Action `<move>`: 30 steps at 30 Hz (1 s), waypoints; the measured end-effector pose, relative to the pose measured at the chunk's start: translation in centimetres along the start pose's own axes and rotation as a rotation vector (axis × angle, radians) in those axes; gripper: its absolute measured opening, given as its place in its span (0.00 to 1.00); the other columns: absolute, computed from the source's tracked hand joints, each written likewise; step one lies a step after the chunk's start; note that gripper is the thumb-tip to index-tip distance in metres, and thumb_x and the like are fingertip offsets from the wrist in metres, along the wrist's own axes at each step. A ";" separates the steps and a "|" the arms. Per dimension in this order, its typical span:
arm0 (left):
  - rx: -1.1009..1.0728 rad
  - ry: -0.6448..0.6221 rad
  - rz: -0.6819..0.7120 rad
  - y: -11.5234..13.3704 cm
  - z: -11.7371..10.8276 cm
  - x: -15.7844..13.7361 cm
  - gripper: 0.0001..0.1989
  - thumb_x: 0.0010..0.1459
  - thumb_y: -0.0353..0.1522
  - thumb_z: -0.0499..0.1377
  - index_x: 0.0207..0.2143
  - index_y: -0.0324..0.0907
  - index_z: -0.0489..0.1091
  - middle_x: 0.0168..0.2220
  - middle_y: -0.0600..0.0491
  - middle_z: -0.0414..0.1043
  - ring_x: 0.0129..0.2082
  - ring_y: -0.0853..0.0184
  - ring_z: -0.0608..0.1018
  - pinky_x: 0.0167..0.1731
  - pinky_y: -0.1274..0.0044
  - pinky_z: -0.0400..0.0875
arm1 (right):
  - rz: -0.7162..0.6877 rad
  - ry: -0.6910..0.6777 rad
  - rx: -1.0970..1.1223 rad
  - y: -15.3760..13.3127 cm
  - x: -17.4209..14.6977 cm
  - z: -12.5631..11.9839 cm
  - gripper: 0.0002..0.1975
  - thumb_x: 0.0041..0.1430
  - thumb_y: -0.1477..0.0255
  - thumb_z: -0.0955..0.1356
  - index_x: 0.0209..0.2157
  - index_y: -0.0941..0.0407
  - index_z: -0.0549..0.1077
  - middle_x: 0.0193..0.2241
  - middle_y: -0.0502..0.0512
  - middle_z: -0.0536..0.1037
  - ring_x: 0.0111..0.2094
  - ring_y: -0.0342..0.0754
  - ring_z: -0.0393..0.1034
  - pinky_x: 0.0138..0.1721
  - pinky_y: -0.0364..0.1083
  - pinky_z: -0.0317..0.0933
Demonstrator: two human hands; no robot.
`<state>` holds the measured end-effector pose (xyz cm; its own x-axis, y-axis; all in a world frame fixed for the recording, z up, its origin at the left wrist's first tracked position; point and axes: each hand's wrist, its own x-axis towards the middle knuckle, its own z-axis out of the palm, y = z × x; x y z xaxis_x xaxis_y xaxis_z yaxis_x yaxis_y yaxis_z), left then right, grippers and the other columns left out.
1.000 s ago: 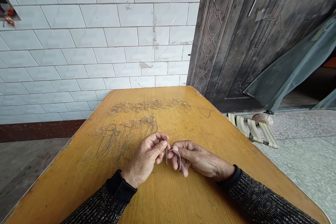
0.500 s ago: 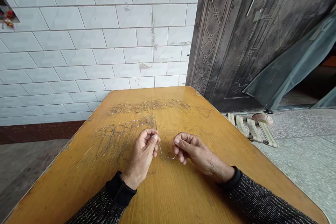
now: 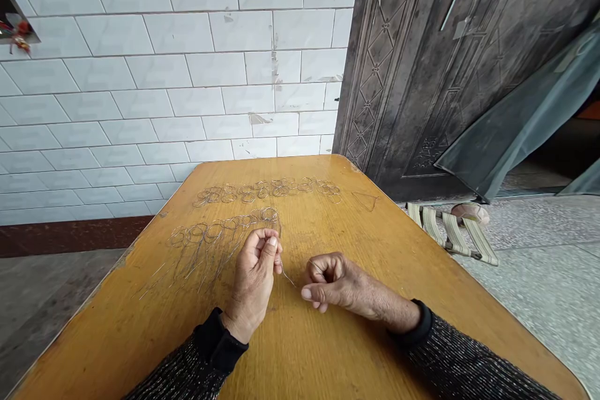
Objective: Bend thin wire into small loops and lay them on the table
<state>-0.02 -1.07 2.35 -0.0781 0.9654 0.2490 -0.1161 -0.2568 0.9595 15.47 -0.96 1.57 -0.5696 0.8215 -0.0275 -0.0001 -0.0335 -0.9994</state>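
Note:
My left hand (image 3: 253,278) pinches a thin metal wire (image 3: 287,275) between thumb and fingertips above the table. The lower stretch of this wire slants down to the right, and its visible end stops just short of my right thumb. My right hand (image 3: 344,287) is closed, fingers curled and thumb below them; whether anything is in them is hidden. Beyond my left hand lies a row of looped wires (image 3: 213,232) with long straight tails. A farther row of wire loops (image 3: 281,187) stretches across the table.
A bent piece of wire (image 3: 367,202) lies near the right side of the wooden table (image 3: 304,350). Behind stands a white tiled wall (image 3: 201,69), with a dark carved door (image 3: 412,106) to its right. A striped strap frame (image 3: 452,234) is beside the table on the floor.
My right hand has moved slightly down, its fingers curling more and thumb dropping. The wire, bowed between both hands before, now hangs straighter from my left hand.

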 end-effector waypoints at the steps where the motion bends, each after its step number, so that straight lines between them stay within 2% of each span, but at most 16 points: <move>1: -0.002 0.008 0.004 0.0 0.0 0.0 0.06 0.55 0.35 0.52 0.33 0.40 0.61 0.24 0.58 0.61 0.19 0.76 0.63 0.20 0.82 0.60 | -0.015 0.001 -0.012 0.1 0.0 0.1 0.20 0.42 0.65 0.72 0.16 0.57 0.55 0.14 0.45 0.67 0.16 0.36 0.61 0.18 0.37 0.55; 3: -0.004 0.017 0.010 0.1 0.1 0.0 0.06 0.55 0.35 0.52 0.33 0.40 0.61 0.24 0.58 0.61 0.19 0.76 0.63 0.20 0.82 0.60 | -0.050 0.045 -0.062 0.2 0.1 0.3 0.19 0.43 0.68 0.71 0.16 0.56 0.55 0.12 0.43 0.64 0.14 0.35 0.57 0.16 0.36 0.50; 5: 0.003 0.010 0.008 0.1 0.1 -0.1 0.06 0.55 0.35 0.52 0.32 0.40 0.61 0.25 0.58 0.61 0.20 0.76 0.64 0.21 0.82 0.61 | -0.096 0.144 -0.155 0.4 0.2 0.5 0.18 0.42 0.72 0.71 0.17 0.56 0.55 0.12 0.40 0.59 0.14 0.34 0.50 0.15 0.36 0.44; 9: 0.013 -0.053 -0.028 0.2 0.2 -0.3 0.06 0.55 0.34 0.52 0.32 0.40 0.62 0.26 0.57 0.62 0.21 0.75 0.65 0.21 0.81 0.62 | -0.109 0.283 -0.343 0.7 0.2 0.7 0.10 0.43 0.76 0.69 0.20 0.58 0.61 0.14 0.40 0.55 0.16 0.34 0.46 0.17 0.37 0.42; 12: -0.008 -0.082 -0.065 0.2 0.2 -0.4 0.06 0.55 0.35 0.53 0.32 0.41 0.62 0.28 0.56 0.63 0.21 0.75 0.65 0.21 0.82 0.61 | -0.065 0.220 -0.418 0.8 0.1 0.6 0.05 0.45 0.74 0.68 0.26 0.58 0.68 0.14 0.40 0.56 0.16 0.35 0.47 0.17 0.37 0.43; 15: -0.010 -0.152 -0.115 0.3 0.1 -0.4 0.08 0.54 0.36 0.54 0.33 0.40 0.63 0.28 0.55 0.63 0.22 0.75 0.65 0.21 0.82 0.61 | -0.035 0.104 -0.448 0.8 -0.1 0.5 0.06 0.46 0.72 0.68 0.21 0.59 0.68 0.15 0.43 0.59 0.17 0.35 0.49 0.18 0.38 0.44; 19: -0.113 -0.249 -0.160 0.5 -0.3 -0.3 0.15 0.55 0.41 0.52 0.40 0.41 0.64 0.34 0.51 0.65 0.28 0.72 0.66 0.22 0.81 0.62 | 0.010 0.111 -0.318 0.3 -0.2 0.4 0.09 0.45 0.71 0.68 0.18 0.60 0.65 0.15 0.43 0.61 0.16 0.34 0.49 0.17 0.37 0.44; 21: -0.227 -0.261 -0.184 0.5 -0.5 -0.2 0.18 0.56 0.43 0.50 0.44 0.42 0.63 0.38 0.49 0.64 0.31 0.70 0.67 0.23 0.81 0.62 | 0.024 0.121 -0.227 -0.1 -0.2 0.2 0.10 0.44 0.69 0.69 0.19 0.59 0.65 0.14 0.42 0.60 0.15 0.34 0.48 0.16 0.37 0.44; 23: -0.300 -0.312 -0.238 0.5 -0.6 -0.1 0.20 0.55 0.44 0.52 0.45 0.42 0.63 0.40 0.49 0.63 0.31 0.71 0.67 0.22 0.82 0.61 | 0.033 0.119 -0.158 -0.4 -0.3 0.1 0.13 0.43 0.66 0.70 0.19 0.59 0.65 0.13 0.42 0.59 0.14 0.34 0.48 0.15 0.36 0.45; 27: -0.257 -0.494 -0.359 0.5 -0.6 -0.2 0.17 0.46 0.37 0.63 0.38 0.40 0.68 0.33 0.52 0.65 0.26 0.74 0.66 0.21 0.83 0.57 | 0.008 0.089 -0.088 -0.8 -0.4 -0.1 0.15 0.43 0.62 0.70 0.19 0.59 0.67 0.13 0.42 0.58 0.14 0.34 0.48 0.13 0.36 0.48; 30: -0.227 -0.467 -0.384 0.3 -0.5 -0.3 0.13 0.44 0.33 0.64 0.34 0.40 0.70 0.30 0.53 0.66 0.26 0.74 0.67 0.23 0.82 0.58 | -0.025 0.045 -0.056 -0.7 -0.4 0.0 0.14 0.44 0.61 0.70 0.22 0.59 0.70 0.14 0.43 0.61 0.15 0.34 0.49 0.13 0.35 0.48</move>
<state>-0.49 -1.49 2.49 0.4441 0.8956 -0.0261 -0.2607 0.1570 0.9526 15.72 -1.26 2.30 -0.5323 0.8466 -0.0023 0.0329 0.0180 -0.9993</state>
